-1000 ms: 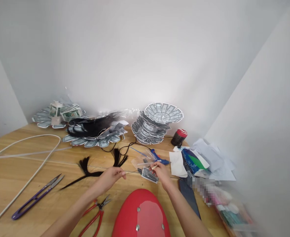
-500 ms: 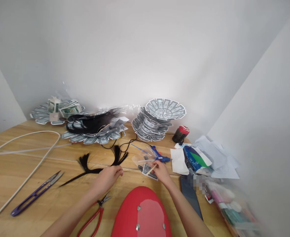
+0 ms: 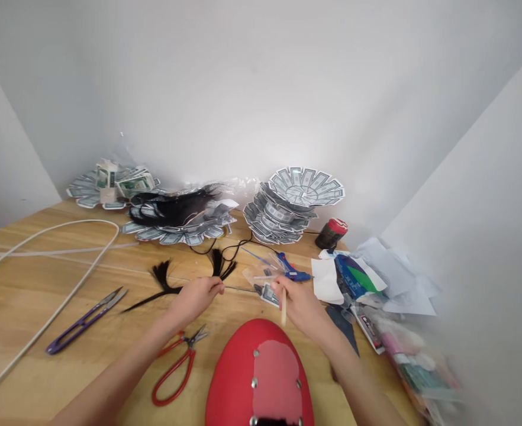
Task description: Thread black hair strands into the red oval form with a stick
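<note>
My right hand (image 3: 299,305) is closed on a pale, thin stick (image 3: 283,310), which points down toward me. Below that hand lies a small cut-out printed like a banknote (image 3: 270,294), with a blue glue gun (image 3: 294,271) just behind. My left hand (image 3: 201,296) is pinched at the fingertips; what it holds, if anything, is too small to make out. A bundle of black hair (image 3: 161,284) lies behind it, its tufts fanned out. Between my forearms a red, egg-shaped form (image 3: 232,378) with a pink panel and metal studs rises at the near edge.
Red-handled scissors (image 3: 176,378) and purple thread snips (image 3: 86,322) lie on the wooden table (image 3: 110,378). A white cable loops at left. Fans of printed notes (image 3: 283,216), black hair (image 3: 167,210) and a red-topped jar (image 3: 332,234) line the back; papers (image 3: 394,278) clutter the right.
My right hand has turned, so the pale stick now points down toward me. My left hand stays pinched. The whole view has shifted slightly, showing more of the scissors.
</note>
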Available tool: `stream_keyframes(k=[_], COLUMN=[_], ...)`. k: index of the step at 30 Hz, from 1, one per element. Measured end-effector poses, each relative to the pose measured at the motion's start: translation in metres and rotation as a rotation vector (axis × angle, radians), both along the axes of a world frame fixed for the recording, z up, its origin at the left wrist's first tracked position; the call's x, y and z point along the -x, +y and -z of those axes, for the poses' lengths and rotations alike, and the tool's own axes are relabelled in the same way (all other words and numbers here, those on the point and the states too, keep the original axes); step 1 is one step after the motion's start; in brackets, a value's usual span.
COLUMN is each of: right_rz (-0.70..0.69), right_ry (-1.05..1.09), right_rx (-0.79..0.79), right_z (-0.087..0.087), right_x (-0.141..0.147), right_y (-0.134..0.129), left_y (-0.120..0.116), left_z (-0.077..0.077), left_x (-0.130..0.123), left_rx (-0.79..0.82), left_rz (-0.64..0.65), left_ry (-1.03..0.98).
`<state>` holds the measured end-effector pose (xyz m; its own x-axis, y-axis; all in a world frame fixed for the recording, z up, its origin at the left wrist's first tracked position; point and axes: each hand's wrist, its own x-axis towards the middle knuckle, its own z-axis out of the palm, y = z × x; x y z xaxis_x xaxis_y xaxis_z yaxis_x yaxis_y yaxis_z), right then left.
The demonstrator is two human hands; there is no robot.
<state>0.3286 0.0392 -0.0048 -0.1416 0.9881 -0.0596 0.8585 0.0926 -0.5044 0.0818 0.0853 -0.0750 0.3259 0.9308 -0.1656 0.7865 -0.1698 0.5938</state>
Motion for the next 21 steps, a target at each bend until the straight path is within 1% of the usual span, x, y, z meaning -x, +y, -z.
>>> stream_keyframes(k=[3, 5, 7, 9, 10, 11, 12, 15, 18, 21], right_rz=[-0.159, -0.305, -0.466, -0.598, -0.64, -0.642, -0.615, -0.477, -0.352, -0.308], right_ry=[-0.118, -0.197, -0.27, -0.315, -0.337, -0.357, -0.377, -0.391, -0.365, -0.342], right_rx=[-0.053, -0.054, -0.037, 0.007, 0.027, 0.043, 0.059, 0.106, 0.179, 0.261], right_z=[-0.014, -0.017, -0.013, -0.004, 0.003, 0.011, 0.019, 0.044, 0.062, 0.069], right_x=[0.032, 0.062, 0.097, 0.133, 0.15, 0.165, 0.178, 0.201, 0.203, 0.199], right_y=[-0.026, -0.045, -0.063, -0.079, -0.085, -0.09, -0.094, -0.101, -0.107, -0.111], left_y=[0.001, 0.001, 0.001, 0.001, 0.001, 0.002, 0.002, 0.003, 0.002, 0.003], left_z=[-0.004, -0.007, -0.009, -0.01, -0.01, -0.01, -0.01, -0.011, -0.014, -0.015], left_x=[0.003, 0.004, 0.006, 0.008, 0.008, 0.009, 0.01, 0.012, 0.014, 0.015], left_rx=[-0.001, -0.001, -0.001, 0.0, 0.001, 0.002, 0.002, 0.0, -0.004, -0.008], left_rz=[0.001, -0.001, -0.001, 0.004, 0.007, 0.009, 0.011, 0.018, 0.026, 0.027], left_ry=[-0.021, -0.037, -0.051, -0.06, -0.062, -0.064, -0.064, -0.059, -0.057, -0.059])
